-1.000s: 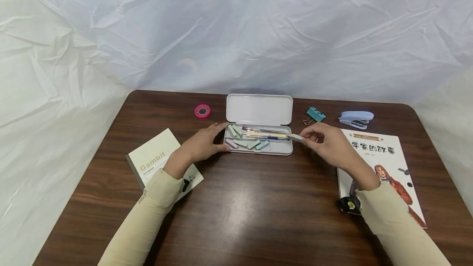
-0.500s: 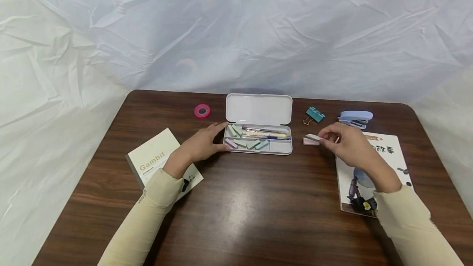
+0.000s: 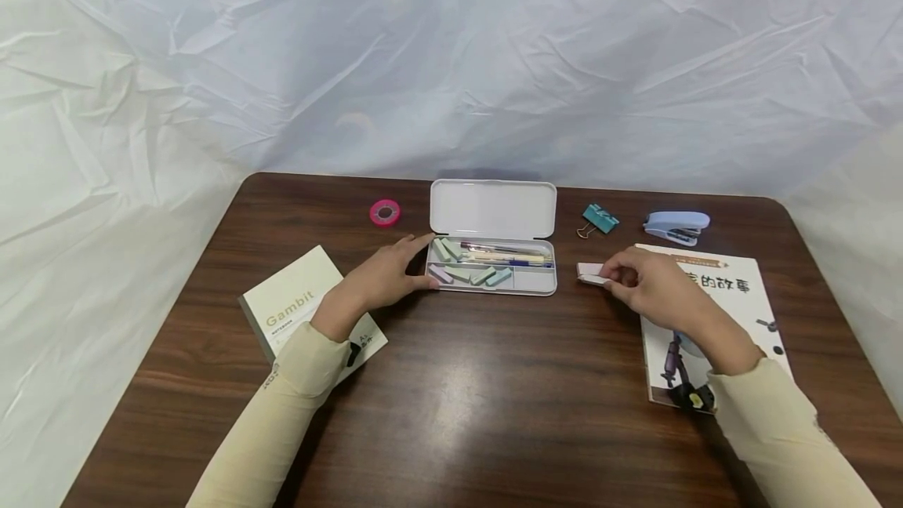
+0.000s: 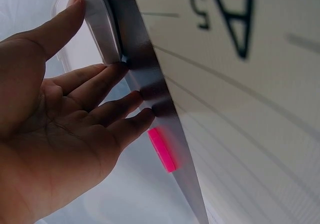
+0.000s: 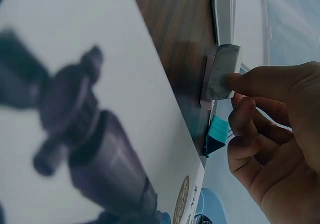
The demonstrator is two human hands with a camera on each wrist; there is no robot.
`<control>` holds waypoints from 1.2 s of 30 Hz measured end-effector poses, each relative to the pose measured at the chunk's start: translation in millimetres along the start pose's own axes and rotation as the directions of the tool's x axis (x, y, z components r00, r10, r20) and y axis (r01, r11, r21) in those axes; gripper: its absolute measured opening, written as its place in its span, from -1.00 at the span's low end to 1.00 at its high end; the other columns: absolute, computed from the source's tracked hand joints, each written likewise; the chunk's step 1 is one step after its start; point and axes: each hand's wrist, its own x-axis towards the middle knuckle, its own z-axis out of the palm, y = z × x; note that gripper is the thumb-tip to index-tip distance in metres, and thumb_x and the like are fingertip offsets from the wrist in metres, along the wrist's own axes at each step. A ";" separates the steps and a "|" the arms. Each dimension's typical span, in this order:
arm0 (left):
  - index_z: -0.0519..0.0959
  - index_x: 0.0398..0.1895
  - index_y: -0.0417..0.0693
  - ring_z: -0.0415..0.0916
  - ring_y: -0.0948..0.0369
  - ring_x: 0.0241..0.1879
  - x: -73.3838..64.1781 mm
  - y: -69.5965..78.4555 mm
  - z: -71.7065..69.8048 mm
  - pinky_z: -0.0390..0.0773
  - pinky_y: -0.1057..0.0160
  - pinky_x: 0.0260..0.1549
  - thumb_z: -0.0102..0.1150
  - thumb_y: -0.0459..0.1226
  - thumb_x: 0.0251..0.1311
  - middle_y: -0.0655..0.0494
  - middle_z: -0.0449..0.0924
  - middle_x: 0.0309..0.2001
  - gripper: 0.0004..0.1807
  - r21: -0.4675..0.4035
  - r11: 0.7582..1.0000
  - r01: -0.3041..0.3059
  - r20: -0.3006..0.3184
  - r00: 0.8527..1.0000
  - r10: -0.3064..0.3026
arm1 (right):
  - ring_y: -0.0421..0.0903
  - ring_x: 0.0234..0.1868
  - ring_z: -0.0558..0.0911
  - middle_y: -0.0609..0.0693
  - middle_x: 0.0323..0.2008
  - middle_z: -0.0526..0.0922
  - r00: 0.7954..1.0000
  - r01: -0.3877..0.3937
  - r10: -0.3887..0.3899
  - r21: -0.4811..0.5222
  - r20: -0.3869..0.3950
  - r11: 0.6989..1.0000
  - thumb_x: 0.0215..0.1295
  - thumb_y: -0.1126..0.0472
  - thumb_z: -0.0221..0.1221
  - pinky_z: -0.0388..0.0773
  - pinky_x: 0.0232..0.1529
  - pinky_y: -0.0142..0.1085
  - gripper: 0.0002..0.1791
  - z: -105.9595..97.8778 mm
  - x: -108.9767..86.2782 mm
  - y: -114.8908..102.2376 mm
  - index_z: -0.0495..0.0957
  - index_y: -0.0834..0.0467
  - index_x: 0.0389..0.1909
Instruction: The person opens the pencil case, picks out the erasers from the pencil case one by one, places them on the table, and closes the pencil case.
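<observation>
My left hand (image 3: 391,271) is at the left end of an open white pencil case (image 3: 536,281), thumb and forefinger spread against its edge. In the left wrist view the thumb (image 4: 67,22) touches the case wall, and the other fingers extend loosely. Several pastel sticks (image 3: 484,276) and pens (image 3: 508,257) lie inside the case. To its right, my right hand (image 3: 656,284) pinches a whitish eraser (image 5: 224,72) between thumb and forefinger, the other fingers curled. A flat pale pink block (image 5: 205,82) lies on the table right beside the eraser, partly hidden by it.
A teal binder clip (image 3: 600,218) and a light blue stapler (image 3: 676,226) lie behind the right hand. A picture-covered book (image 3: 748,320) is under the right forearm, a Gambit notebook (image 3: 292,304) under the left. A pink tape roll (image 3: 385,212) lies left of the case.
My right hand has moved right, away from the case, with the eraser, then slightly toward me beside the pink block. The left hand has stayed at the case.
</observation>
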 end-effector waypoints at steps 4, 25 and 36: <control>0.18 0.89 0.29 0.13 -0.19 0.85 0.5 -0.8 0.7 0.30 -0.34 0.76 0.49 0.25 0.45 -0.19 0.25 0.82 0.08 0.001 1.000 -0.002 0.000 1.000 0.002 | -0.23 -0.34 0.54 0.01 -0.30 0.74 1.000 0.000 0.000 -0.007 0.006 1.000 0.45 0.36 0.48 0.47 -0.37 -0.36 -0.92 1.0 -0.1 -0.4 0.79 0.25 -0.12; 0.17 0.90 0.27 0.14 -0.15 0.86 2.0 -3.4 2.4 0.32 -0.31 0.76 0.48 0.25 0.46 -0.15 0.26 0.82 0.08 0.018 1.000 -0.011 -0.005 1.000 0.011 | -0.18 -0.31 0.62 0.04 -0.28 0.76 0.999 -0.003 0.004 -0.039 0.038 0.999 0.43 0.38 0.44 0.53 -0.34 -0.32 -0.93 -1.6 -0.4 0.0 0.77 0.26 -0.13; 0.17 0.90 0.28 0.13 -0.12 0.86 2.6 -4.1 2.9 0.32 -0.28 0.76 0.48 0.26 0.46 -0.12 0.28 0.82 0.08 0.016 1.000 -0.009 -0.006 1.000 0.010 | -0.16 -0.31 0.63 0.07 -0.26 0.75 0.999 -0.013 0.016 -0.070 0.048 0.997 0.42 0.40 0.43 0.52 -0.34 -0.29 -0.87 -3.1 -2.1 2.3 0.77 0.31 -0.07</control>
